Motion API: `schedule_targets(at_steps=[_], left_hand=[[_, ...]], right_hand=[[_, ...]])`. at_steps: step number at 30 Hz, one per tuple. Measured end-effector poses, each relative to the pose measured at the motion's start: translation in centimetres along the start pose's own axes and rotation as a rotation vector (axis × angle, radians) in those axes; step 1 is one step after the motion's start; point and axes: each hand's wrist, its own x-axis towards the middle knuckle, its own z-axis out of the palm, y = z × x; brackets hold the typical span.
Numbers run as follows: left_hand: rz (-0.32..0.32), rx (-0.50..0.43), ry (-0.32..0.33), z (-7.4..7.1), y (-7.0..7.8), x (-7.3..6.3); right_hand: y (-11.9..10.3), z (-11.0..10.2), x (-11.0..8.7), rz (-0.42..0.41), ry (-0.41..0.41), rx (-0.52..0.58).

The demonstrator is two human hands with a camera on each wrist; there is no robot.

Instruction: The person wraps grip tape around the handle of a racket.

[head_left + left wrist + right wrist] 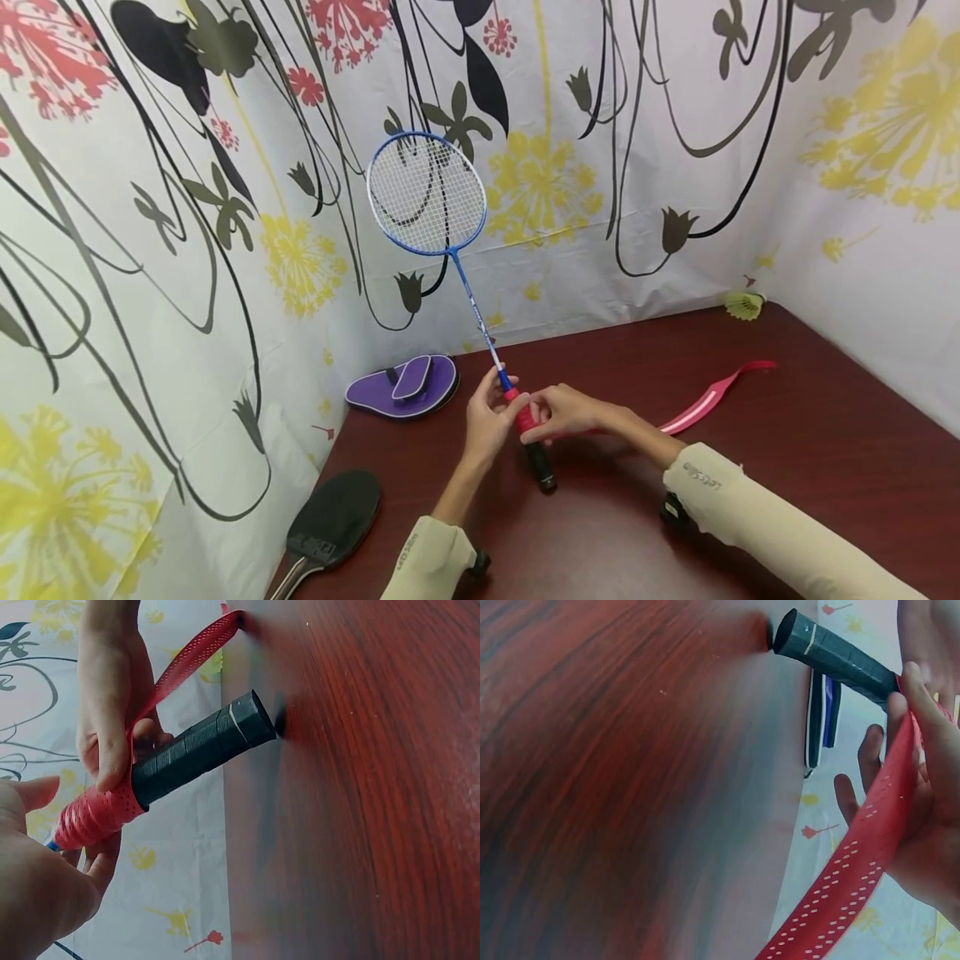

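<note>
The left hand (487,421) holds the badminton racket (473,302) near the top of its grip, fingers curled round the red-wrapped part just below the shaft. The right hand (573,410) pinches the red tape (853,877) between thumb and fingers at the lower edge of the wrapped turns; its loose length trails away past the right wrist. Below the turns, the black handle (199,752) is bare of red. The racket tilts over the tabletop (615,517), strung head up and leaning left, butt end low; whether the butt touches the surface is hard to tell. A purple case (375,393) and a black paddle (341,512) lie to the left, a yellow shuttlecock (742,305) at the far right corner.
</note>
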Motion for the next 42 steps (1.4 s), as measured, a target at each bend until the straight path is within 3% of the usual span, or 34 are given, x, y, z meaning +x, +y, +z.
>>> schedule_targets(at_steps=[5,14,19,31,37,42], left_hand=[[0.013,0.009,0.018,-0.1,0.6,-0.2],[0.052,0.046,-0.009,-0.5,-2.7,1.5],[0.031,0.032,-0.062,-0.8,-2.9,1.8],[-0.045,-0.124,-0.066,-1.3,-3.2,0.7],[-0.052,-0.21,-0.098,-1.2,-3.1,0.7],[-0.061,-0.24,-0.104,-1.3,-3.2,0.6]], right_hand=[[-0.1,0.2,0.0,-0.02,0.004,0.013],[0.1,-0.9,-1.3,-0.076,-0.03,0.07],[0.2,-0.9,-1.4,-0.07,-0.012,0.07],[0.4,0.2,-1.0,-0.055,-0.034,0.101],[0.2,0.4,-1.0,-0.026,-0.05,0.114],[0.0,0.4,-0.9,-0.049,-0.095,0.101]])
